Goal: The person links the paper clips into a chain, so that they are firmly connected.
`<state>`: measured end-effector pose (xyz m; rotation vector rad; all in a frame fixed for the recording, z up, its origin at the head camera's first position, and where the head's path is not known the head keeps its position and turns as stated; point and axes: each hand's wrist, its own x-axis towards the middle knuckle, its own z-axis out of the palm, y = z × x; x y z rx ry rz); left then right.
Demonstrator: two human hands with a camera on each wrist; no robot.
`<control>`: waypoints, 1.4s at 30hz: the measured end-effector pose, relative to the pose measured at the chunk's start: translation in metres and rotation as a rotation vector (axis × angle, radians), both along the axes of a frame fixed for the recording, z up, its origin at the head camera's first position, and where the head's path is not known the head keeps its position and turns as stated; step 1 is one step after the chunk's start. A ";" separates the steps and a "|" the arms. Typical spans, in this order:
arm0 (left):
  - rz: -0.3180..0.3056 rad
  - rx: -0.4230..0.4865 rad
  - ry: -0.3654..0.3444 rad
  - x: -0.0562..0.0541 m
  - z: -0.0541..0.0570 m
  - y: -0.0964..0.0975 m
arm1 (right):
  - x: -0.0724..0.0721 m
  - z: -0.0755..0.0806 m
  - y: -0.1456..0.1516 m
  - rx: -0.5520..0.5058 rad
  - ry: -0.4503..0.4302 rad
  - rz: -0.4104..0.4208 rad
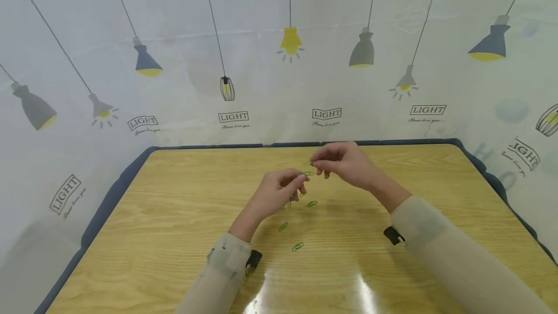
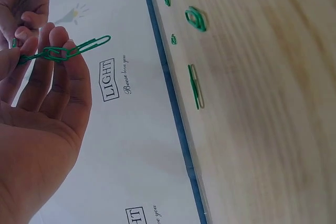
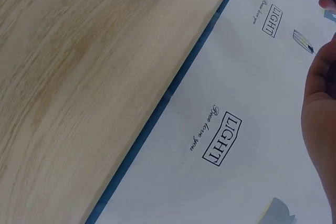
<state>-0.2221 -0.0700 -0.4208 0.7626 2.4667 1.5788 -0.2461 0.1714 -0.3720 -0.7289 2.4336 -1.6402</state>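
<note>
My left hand (image 1: 274, 193) pinches a short chain of linked green paper clips (image 2: 55, 53) between thumb and forefinger. The chain trails across the other fingers in the left wrist view. Up and to the right of it, my right hand (image 1: 346, 164) pinches a single green paper clip (image 1: 308, 163). Both sets of fingertips are close together above the table, with one clip end (image 1: 308, 173) showing at the left fingertips. Whether the right hand's clip touches the chain cannot be made out. In the right wrist view the right fingertips are cut off.
Several loose green paper clips lie on the wooden table (image 1: 183, 236), among them one clip (image 1: 311, 203) below the hands and another clip (image 1: 298, 246) nearer the front. A dark blue edge (image 1: 209, 147) borders the table, and a lamp-printed white sheet (image 1: 261, 62) stands behind it.
</note>
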 end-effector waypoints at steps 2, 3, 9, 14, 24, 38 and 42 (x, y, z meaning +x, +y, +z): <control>-0.001 0.001 0.002 0.000 0.000 0.000 | 0.000 -0.001 -0.001 0.018 0.009 -0.014; 0.000 0.000 0.003 0.000 0.001 0.001 | 0.000 -0.002 -0.002 0.029 0.014 -0.025; -0.009 -0.006 0.010 -0.002 -0.002 0.002 | 0.001 -0.004 -0.006 0.081 0.032 -0.048; -0.010 0.015 0.000 -0.001 -0.002 0.001 | 0.002 -0.005 -0.008 0.084 0.043 -0.027; -0.010 0.043 -0.015 0.002 0.001 0.002 | 0.002 -0.005 -0.009 0.080 0.039 -0.015; -0.015 0.039 -0.023 0.001 0.000 0.002 | 0.003 -0.002 -0.003 0.085 0.063 -0.032; -0.021 0.044 -0.024 0.001 0.000 0.002 | 0.004 -0.001 -0.001 0.096 0.062 -0.041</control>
